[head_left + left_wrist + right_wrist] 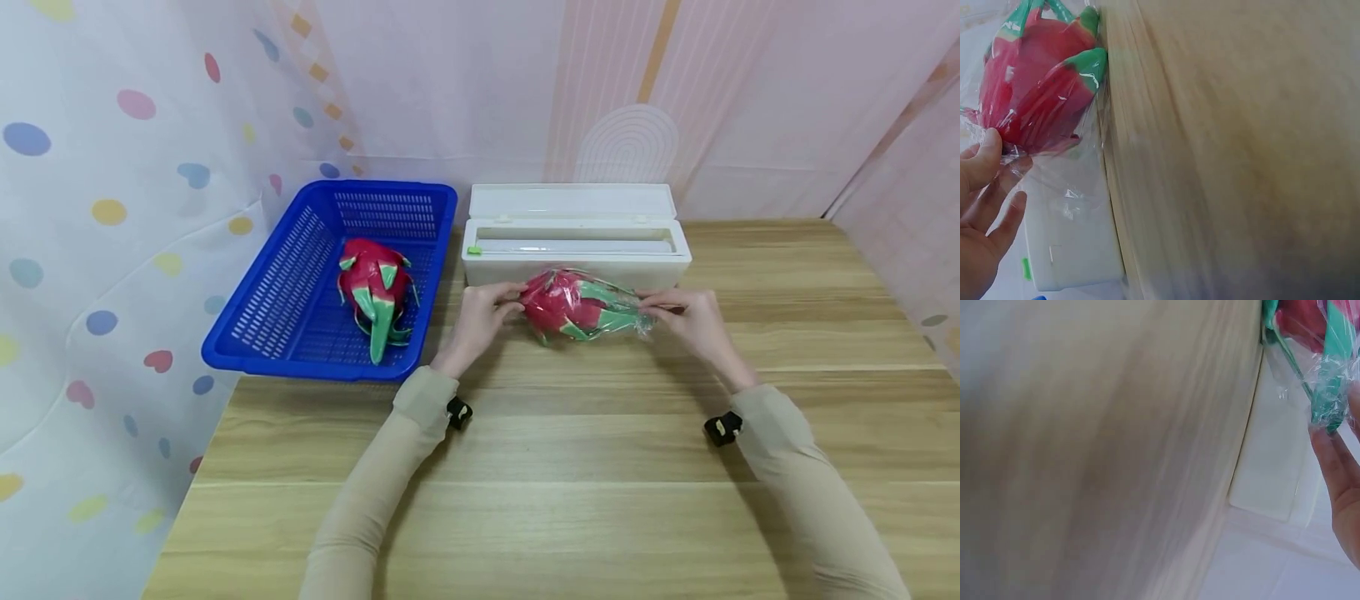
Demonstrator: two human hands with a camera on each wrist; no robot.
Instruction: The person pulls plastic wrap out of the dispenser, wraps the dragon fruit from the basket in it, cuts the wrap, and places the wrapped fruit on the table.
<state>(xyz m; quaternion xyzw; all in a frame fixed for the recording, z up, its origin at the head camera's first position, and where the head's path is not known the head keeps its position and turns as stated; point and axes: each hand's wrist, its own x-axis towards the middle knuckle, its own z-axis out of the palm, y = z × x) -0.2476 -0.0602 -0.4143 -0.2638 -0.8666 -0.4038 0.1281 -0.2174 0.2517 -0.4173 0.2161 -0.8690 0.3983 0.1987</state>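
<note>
A red dragon fruit (pixel 558 302) with green tips, wrapped in clear cling film, is held in front of the white box. My left hand (pixel 486 317) pinches it at the rounded red end; in the left wrist view the thumb and fingers (pixel 991 150) meet at gathered film. My right hand (pixel 686 321) pinches the film-covered green tip at the other end, where the cling film (pixel 1333 378) is bunched up. In the right wrist view that hand is partly cut off by the frame's edge.
Behind the wrapped fruit stands a white cling film box (pixel 573 271), its lid (pixel 573 200) raised and a roll inside. A green tab (pixel 474 250) sits on its left rim. To the left, a blue basket (pixel 307 365) holds another dragon fruit (pixel 377 283). Wooden table (pixel 570 500) lies below; patterned curtains hang behind.
</note>
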